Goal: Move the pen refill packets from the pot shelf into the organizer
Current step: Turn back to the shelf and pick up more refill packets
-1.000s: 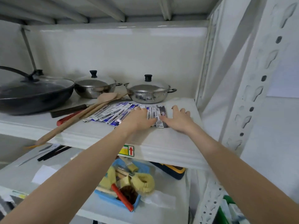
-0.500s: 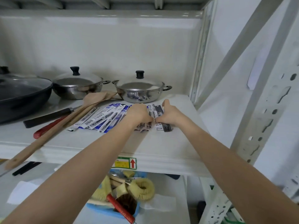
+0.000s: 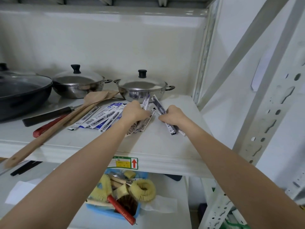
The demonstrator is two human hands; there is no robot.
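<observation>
Several blue-and-white pen refill packets (image 3: 100, 118) lie fanned out on the white pot shelf (image 3: 148, 146), left of my hands. My left hand (image 3: 134, 112) is closed around a bunch of packets (image 3: 145, 120), their ends sticking out above and below the fist. My right hand (image 3: 173, 115) grips a separate darker bunch (image 3: 158, 104) that tilts up off the shelf. The two hands are a short gap apart. No organizer is in view.
Two lidded steel pots (image 3: 142, 90) (image 3: 77, 85) and a black pan (image 3: 19, 95) stand at the back. Wooden spatulas (image 3: 54, 128) and a red-handled tool (image 3: 47, 126) lie left of the packets. A blue basket of brushes (image 3: 122, 195) sits on the shelf below. A slotted upright (image 3: 264, 129) rises at right.
Both hands went from lying flat on the packets to closing on them. They have now drawn apart, each lifting its own bunch off the shelf.
</observation>
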